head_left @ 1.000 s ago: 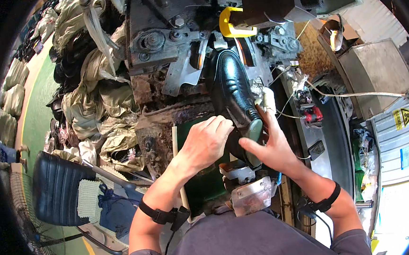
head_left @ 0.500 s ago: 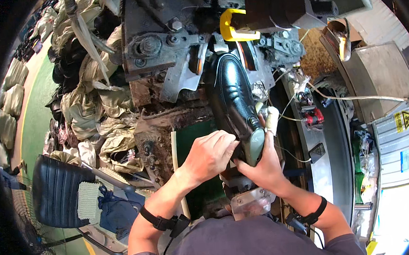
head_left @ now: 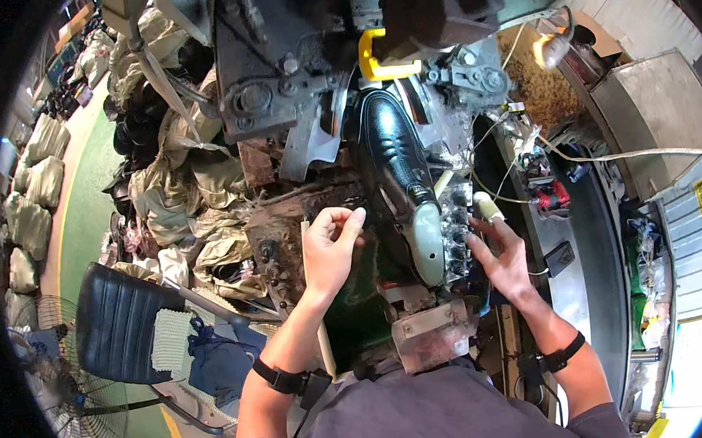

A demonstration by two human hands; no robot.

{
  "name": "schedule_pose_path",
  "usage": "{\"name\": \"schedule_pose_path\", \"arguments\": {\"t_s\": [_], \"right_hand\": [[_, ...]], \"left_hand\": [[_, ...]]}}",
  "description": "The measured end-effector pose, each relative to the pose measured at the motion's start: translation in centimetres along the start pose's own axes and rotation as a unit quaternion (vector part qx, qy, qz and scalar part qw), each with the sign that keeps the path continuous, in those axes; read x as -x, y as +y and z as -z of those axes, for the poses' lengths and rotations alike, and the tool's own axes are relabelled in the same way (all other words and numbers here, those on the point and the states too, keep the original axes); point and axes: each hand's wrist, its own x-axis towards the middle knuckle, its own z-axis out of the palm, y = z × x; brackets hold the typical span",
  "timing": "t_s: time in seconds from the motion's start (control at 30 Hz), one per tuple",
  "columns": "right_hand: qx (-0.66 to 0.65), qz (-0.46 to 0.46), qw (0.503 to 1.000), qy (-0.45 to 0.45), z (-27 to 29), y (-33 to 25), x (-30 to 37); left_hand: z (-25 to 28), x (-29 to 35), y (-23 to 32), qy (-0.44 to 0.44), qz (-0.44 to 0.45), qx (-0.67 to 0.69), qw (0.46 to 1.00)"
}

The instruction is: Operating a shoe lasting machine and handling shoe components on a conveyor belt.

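A black leather lace-up shoe upper (head_left: pixel 395 147) sits on a grey-green last (head_left: pixel 427 242), heel toward me, its toe between the metal jaws (head_left: pixel 318 136) of a machine. Apart from it, to the left, my left hand (head_left: pixel 329 249) is loosely curled, thumb up, with nothing visible in it. My right hand (head_left: pixel 501 253) is right of the last, fingers spread and a pale cover on one fingertip. Its fingertips are beside a block of small metal fittings (head_left: pixel 457 240); whether they touch it I cannot tell.
A yellow bracket (head_left: pixel 368 59) and a dark machine head hang over the toe. A metal plate (head_left: pixel 432 335) juts out near my body. A black chair (head_left: pixel 126 320), a fan (head_left: pixel 62 394) and sacks (head_left: pixel 166 199) stand left. A lit lamp (head_left: pixel 549 50) is at the upper right.
Both hands have let go of the shoe and last. My left hand moved left and up; my right hand moved right and its fingers spread. The shoe remains at the jaws.
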Motion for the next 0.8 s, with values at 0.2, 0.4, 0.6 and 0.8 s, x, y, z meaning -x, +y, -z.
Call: {"name": "schedule_pose_path", "arguments": {"t_s": [0.2, 0.4, 0.6, 0.8], "right_hand": [[0.07, 0.051, 0.996, -0.023, -1.2, 4.3, -0.8], [0.087, 0.188, 0.978, -0.011, -1.3, 5.6, 0.2], [0.129, 0.156, 0.979, 0.016, -1.3, 7.6, 0.4], [0.092, 0.16, 0.982, 0.021, -1.0, 7.8, 0.3]], "left_hand": [[-0.8, 4.7, 1.9, 0.01, 0.028, 0.007, 1.0], [-2.5, 7.6, 3.0, 0.024, 0.001, -0.036, 0.999], [-6.6, 5.2, 3.6, 0.152, -0.251, -0.105, 0.95], [-7.0, -1.6, 6.9, 0.001, -0.267, -0.137, 0.954]]}}
